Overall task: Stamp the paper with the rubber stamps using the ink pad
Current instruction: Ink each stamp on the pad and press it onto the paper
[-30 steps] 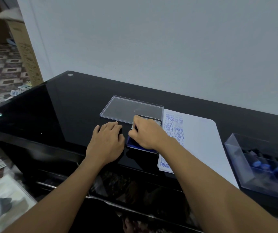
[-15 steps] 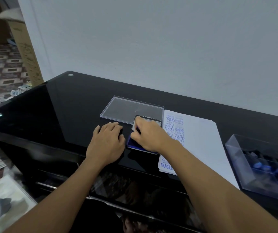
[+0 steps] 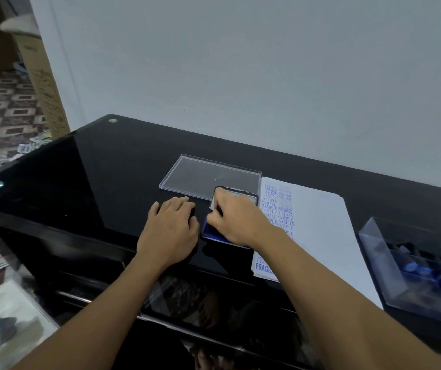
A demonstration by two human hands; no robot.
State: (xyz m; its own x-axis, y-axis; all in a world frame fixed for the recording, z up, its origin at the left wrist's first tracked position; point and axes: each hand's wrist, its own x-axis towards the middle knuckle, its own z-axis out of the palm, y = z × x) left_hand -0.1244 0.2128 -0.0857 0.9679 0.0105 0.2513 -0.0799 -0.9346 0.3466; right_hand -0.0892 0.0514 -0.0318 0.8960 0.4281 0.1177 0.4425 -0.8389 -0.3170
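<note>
The ink pad is sitting open near the front edge of the black glass table. Its blue face is mostly being covered by the right hand, whose fingers are curling tightly together down onto it (what they are pinching is hidden, so I cannot tell). Just left of the pad the left hand is lying flat, fingers straight and close together. Just right of the pad the stamped paper is lying. Behind the pad a clear lid is resting, and well to its right a clear box is holding rubber stamps.
</note>
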